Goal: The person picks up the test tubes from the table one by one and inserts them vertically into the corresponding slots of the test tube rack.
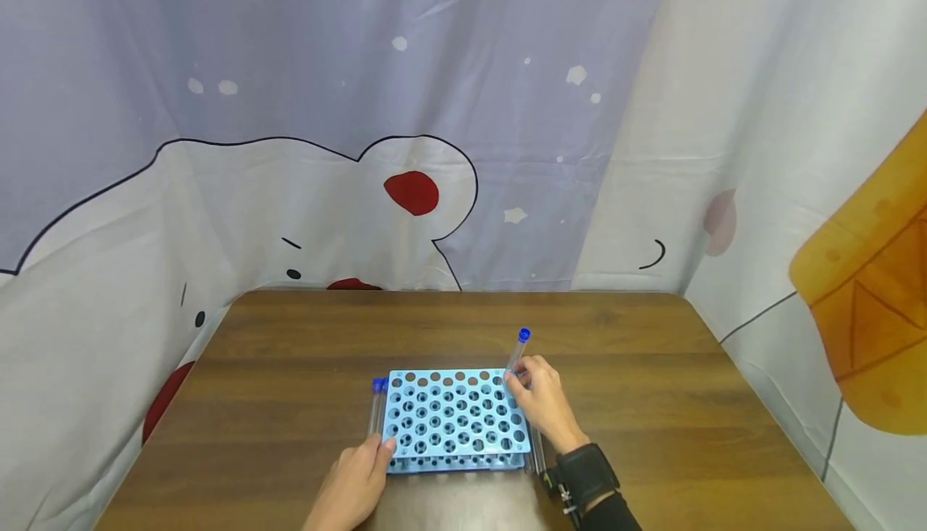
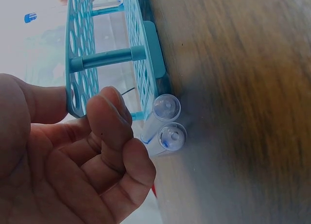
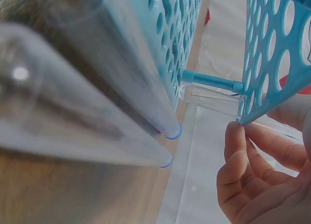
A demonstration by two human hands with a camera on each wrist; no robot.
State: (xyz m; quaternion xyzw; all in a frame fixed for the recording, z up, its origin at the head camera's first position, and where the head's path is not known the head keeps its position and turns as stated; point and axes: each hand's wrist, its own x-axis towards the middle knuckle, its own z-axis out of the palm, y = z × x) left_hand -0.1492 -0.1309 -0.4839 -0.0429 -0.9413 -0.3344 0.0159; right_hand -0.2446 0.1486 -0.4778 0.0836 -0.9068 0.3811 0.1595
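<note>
A printed cloth (image 1: 290, 72) is hanging behind the rack, and a brown worktop (image 1: 239, 402) is spreading out on all sides of it. The light-blue rack (image 1: 456, 414) is standing on this worktop with its two perforated plates lying one above the other; it is looking like light, stiff plastic, prone to sliding when pushed, so a corner or edge of the top plate is offering the surest hold. The left grip (image 1: 351, 483) is clamping the rack's near left corner, thumb against the top plate and fingers curling in below. At the rack's far right corner the right grip (image 1: 546, 406) is pinching a clear tube (image 1: 517, 354), which is passing through the top plate and leaning slightly; whether its tip is sitting in the lower plate, I cannot tell. Two more tubes (image 1: 374, 414) are lying just beside the rack's left side, and another pair (image 1: 537, 450) is lying just beside its right. These tubes are seeming light, rigid, smooth and rather slippery, so a gentle pinch on the upper barrel, below the blue cap (image 1: 525, 335) rising above the rack, is probably suiting them best.
</note>
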